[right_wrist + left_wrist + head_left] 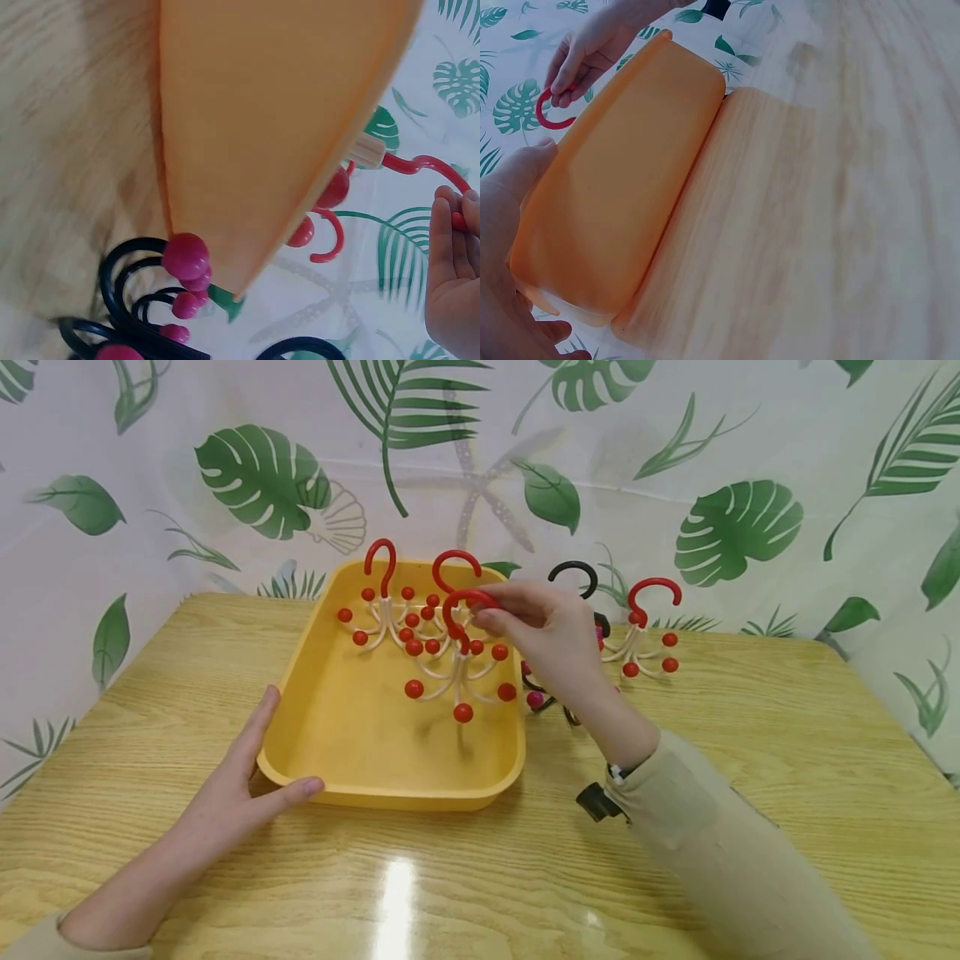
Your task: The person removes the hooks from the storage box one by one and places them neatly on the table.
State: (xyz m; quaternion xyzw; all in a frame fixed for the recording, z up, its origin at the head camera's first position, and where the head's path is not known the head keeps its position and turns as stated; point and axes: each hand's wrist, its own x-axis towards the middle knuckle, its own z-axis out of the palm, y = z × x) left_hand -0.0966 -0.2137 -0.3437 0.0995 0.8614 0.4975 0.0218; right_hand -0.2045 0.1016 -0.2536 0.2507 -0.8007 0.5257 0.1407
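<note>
My right hand pinches the red hook end of a multi-arm hanger above the right part of a yellow tray. That hanger has cream curved arms tipped with red balls. Two more red-and-cream hangers, one a hanger at the back left and one a hanger behind the held one, stand in the tray. At the tray's front left corner, my left hand holds it, with the thumb by the front rim and the fingers along the left side. The left wrist view shows the thumb against the tray wall.
Right of the tray, a red-and-cream hanger stands on the wooden table. Black hangers with pink balls are beside the tray, partly hidden by my right hand. Behind the table hangs a leaf-patterned cloth.
</note>
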